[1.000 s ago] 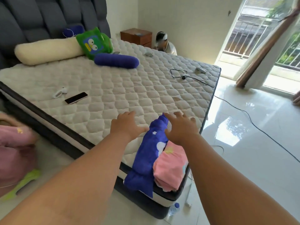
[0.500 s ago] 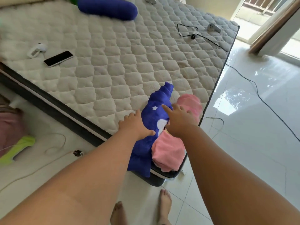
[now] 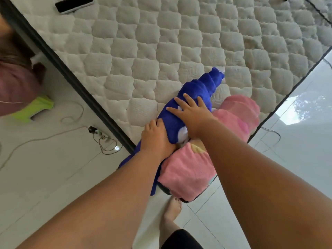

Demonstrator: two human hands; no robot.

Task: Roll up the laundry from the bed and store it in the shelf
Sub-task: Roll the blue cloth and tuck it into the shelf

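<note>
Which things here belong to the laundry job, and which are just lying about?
In the job: blue fleece cloth, gripped by the left hand, the right hand flat on it; pink fleece cloth beside it.
Lying about: black phone on the quilted white mattress; lime-green plastic object and cables on the floor.

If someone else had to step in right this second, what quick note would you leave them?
Left hand: grips the near side of the blue cloth.
Right hand: flat on top of the blue cloth, fingers spread.
Things: the blue cloth lies as a rough roll at the corner of the mattress; the pink cloth lies beside it, over the corner's edge.
Done: nothing visibly stored.
Left: finish rolling both cloths and carry them to the shelf, which is out of view.
</note>
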